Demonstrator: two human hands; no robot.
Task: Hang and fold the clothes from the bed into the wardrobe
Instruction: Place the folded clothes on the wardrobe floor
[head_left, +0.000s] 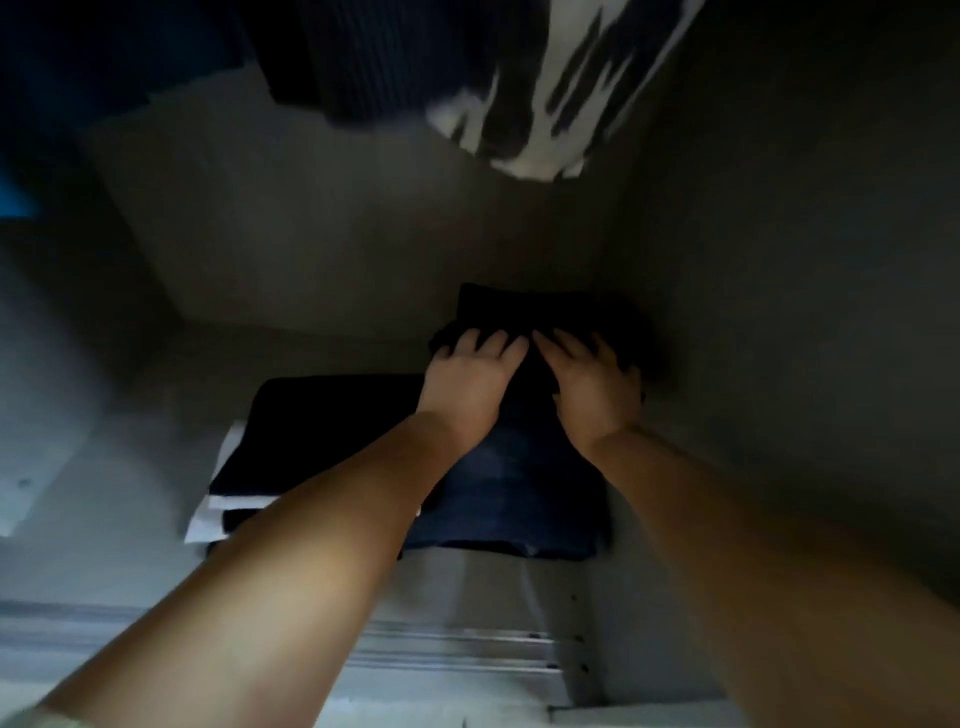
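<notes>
The black garment (550, 312) lies folded at the back of the wardrobe shelf (322, 343), in the right rear corner, close against the side wall (779, 260). It is a soft, matte, very dark bundle, roughly rectangular, with its long side running left to right along the back panel (311, 234); the near edge is rumpled where the hands meet it. In this dim light I cannot tell its fabric or what kind of garment it is.

Both hands are laid on its near edge, side by side and almost touching. The left hand (470, 374) has its fingers spread and fairly straight, pressing down on the cloth. The right hand (592, 379) also lies flat with fingers splayed; its fingertips sink into the dark fabric, and whether they curl round a fold I cannot tell. Both forearms are bare.

Just in front of the garment, under the wrists, lie folded jeans (519, 493), blue denim, faded at the middle. To their left sits a stack (311, 431) of flat folded pieces, dark on top with a white layer showing at its edge. Overhead hang a dark ribbed garment (363, 62) and a black-and-white patterned one (561, 88). The shelf and walls are smooth pale board.
</notes>
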